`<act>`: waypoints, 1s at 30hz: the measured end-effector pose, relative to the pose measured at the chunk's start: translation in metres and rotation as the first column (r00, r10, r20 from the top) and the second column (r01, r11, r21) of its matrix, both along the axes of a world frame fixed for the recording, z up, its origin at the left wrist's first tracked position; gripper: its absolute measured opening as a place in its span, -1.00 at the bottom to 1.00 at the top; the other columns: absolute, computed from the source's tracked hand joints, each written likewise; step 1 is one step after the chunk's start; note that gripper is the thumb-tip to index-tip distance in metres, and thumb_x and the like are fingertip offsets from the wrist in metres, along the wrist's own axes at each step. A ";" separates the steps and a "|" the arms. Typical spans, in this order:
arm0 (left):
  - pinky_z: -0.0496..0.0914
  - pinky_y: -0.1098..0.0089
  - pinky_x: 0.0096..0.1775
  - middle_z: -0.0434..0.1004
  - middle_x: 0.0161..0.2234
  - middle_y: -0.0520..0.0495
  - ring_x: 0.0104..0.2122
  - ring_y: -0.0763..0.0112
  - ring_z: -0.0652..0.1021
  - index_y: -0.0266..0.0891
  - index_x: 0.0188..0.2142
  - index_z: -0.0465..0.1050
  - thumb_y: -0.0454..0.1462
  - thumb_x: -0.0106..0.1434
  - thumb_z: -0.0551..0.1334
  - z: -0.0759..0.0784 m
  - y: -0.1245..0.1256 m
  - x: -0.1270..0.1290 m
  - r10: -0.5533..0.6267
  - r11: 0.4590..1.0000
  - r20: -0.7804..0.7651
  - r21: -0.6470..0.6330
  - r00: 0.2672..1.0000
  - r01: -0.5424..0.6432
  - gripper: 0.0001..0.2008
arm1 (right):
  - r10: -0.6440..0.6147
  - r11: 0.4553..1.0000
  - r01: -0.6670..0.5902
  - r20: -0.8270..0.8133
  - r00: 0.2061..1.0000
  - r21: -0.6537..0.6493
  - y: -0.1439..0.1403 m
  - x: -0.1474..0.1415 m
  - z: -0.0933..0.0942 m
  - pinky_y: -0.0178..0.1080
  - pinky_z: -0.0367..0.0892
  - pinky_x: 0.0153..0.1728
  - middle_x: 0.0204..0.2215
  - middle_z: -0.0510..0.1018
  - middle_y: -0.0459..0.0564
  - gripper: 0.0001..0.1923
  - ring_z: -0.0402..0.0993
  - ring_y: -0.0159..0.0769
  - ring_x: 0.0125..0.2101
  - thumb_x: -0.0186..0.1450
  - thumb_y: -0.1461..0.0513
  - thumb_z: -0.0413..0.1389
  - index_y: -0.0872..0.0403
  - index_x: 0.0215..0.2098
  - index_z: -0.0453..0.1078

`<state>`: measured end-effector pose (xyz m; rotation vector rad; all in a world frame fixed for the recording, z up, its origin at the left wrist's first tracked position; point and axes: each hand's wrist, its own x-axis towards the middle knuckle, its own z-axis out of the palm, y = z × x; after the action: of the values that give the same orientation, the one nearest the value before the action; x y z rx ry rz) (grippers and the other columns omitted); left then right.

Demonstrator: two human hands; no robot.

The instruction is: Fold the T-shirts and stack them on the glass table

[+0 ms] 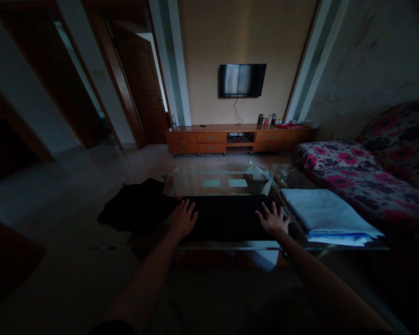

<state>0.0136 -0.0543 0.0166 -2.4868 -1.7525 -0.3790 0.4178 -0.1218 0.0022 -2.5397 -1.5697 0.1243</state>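
A black cloth (226,216) lies spread across the near part of a glass coffee table (223,179), with a loose end (136,204) hanging off the table's left side. My left hand (183,218) rests flat on the cloth's left part, fingers apart. My right hand (273,218) lies flat on its right part, fingers spread. Neither hand grips anything. To the right of my right hand sits a stack of folded cloths (326,214), grey on top, blue and white beneath.
A sofa with a pink floral cover (366,172) stands on the right. A low wooden TV cabinet (237,138) with bottles runs along the far wall under a wall-mounted TV (242,80). Wooden doors (143,88) open at the left. The room is dim.
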 end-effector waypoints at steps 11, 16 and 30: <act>-0.02 0.03 0.36 -0.13 0.49 -0.03 0.45 0.15 -0.04 0.04 0.46 -0.06 0.08 0.49 -0.12 -0.004 -0.029 0.035 -0.361 0.920 -0.030 -0.175 0.932 0.351 -0.38 | 0.419 0.907 -0.418 0.013 0.908 -0.040 -0.013 -0.066 -0.001 0.25 -0.41 0.35 0.51 -0.26 -0.01 -0.22 -0.46 -0.02 0.47 0.43 -0.26 -0.29 -0.20 0.51 -0.19; -0.09 -0.02 0.36 -0.15 0.49 -0.04 0.45 0.10 -0.06 0.02 0.46 -0.05 0.04 0.48 -0.07 -0.006 -0.034 0.041 -0.321 0.936 -0.070 -0.174 0.945 0.305 -0.38 | 0.414 0.910 -0.414 0.006 0.910 -0.026 -0.012 -0.065 -0.002 0.22 -0.43 0.36 0.51 -0.28 -0.01 -0.24 -0.47 -0.04 0.47 0.44 -0.23 -0.23 -0.21 0.51 -0.19; 0.36 0.02 0.04 0.39 0.12 -0.52 0.15 -0.17 0.41 -0.44 0.10 0.42 -0.02 0.36 0.11 0.042 -0.045 -0.016 0.561 0.803 -0.006 -0.238 0.827 -0.547 -0.46 | 0.007 0.998 0.001 -0.148 0.989 0.055 -0.028 -0.062 0.026 0.19 -0.17 0.34 0.48 -0.07 0.19 -0.32 -0.22 0.09 0.45 0.49 -0.09 -0.27 0.06 0.39 0.20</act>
<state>-0.0026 -0.0993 0.0590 -1.9435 -2.5606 -0.2135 0.3553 -0.1496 0.0284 -2.4257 -1.4998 0.2594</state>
